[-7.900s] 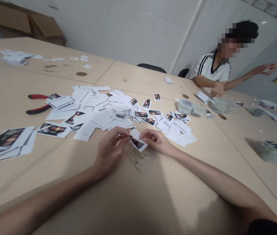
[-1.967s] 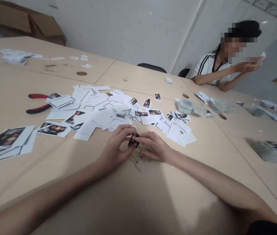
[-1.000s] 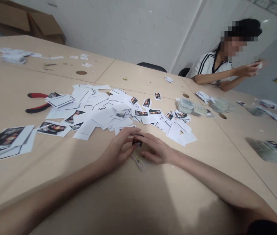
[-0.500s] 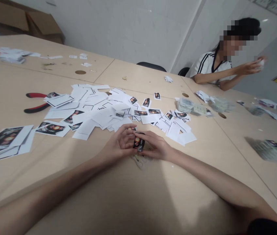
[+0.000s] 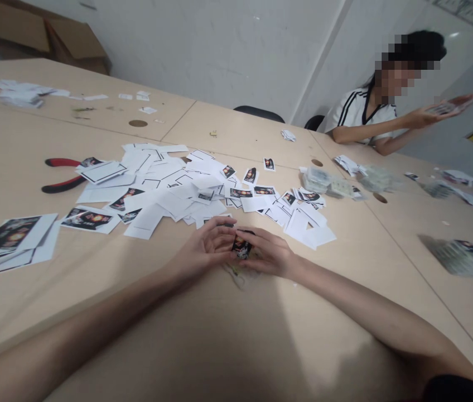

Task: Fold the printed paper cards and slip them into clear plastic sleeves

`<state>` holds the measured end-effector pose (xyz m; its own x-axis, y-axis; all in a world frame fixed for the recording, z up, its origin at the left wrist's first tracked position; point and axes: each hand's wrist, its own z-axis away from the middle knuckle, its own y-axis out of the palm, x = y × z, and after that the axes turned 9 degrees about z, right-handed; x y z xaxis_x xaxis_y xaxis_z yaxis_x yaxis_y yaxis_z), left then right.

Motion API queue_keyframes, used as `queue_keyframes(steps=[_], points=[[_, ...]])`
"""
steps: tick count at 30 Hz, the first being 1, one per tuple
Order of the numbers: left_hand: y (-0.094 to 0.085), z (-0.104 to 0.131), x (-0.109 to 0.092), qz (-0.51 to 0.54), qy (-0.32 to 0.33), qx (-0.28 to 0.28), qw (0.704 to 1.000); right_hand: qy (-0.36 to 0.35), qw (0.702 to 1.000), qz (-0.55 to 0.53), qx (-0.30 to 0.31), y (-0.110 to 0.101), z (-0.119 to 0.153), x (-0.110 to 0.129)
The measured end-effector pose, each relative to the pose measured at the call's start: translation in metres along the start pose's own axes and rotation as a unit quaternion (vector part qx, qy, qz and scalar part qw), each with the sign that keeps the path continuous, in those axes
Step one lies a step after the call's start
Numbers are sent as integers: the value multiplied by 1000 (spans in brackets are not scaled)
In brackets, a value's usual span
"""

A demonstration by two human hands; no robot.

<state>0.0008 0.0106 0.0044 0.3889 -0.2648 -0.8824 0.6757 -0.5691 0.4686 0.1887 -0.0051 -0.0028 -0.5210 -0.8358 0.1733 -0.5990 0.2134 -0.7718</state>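
Observation:
A small dark printed card (image 5: 242, 245) with orange and white marks is between my hands, low over the table. My right hand (image 5: 270, 254) has its fingers around the card's right side. My left hand (image 5: 211, 245) is curved at the card's left edge, fingertips touching or very near it. Beneath the hands, partly hidden, lies a clear bag (image 5: 239, 277) with small items I cannot make out. Just beyond them spreads a heap of white paper cards (image 5: 169, 187), some with dark printed pictures.
Pliers with red handles (image 5: 63, 185) lie left of the heap. A stack of printed cards (image 5: 14, 240) sits at the left, clear packs (image 5: 462, 257) at the right. Across the table (image 5: 324, 335) a person (image 5: 366, 111) sits with raised hands. Cardboard boxes (image 5: 14, 33) stand behind.
The card has shifted slightly right and turned with my right hand. My left hand's fingers have moved a little. The other person's hands have spread apart and moved right.

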Motion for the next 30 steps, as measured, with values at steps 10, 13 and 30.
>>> queue_keyframes(steps=[10, 13, 30], points=[[-6, -2, 4, -53, 60, -4, 997, 39, 999, 1, -35, 2, 2, 2], [-9, -4, 6, -67, 80, -3, 995, 37, 999, -11, -22, -1, 2, 2], [-6, 0, -4, -313, 157, -22, 936, 177, 974, -54, -128, 2, 0, -1]])
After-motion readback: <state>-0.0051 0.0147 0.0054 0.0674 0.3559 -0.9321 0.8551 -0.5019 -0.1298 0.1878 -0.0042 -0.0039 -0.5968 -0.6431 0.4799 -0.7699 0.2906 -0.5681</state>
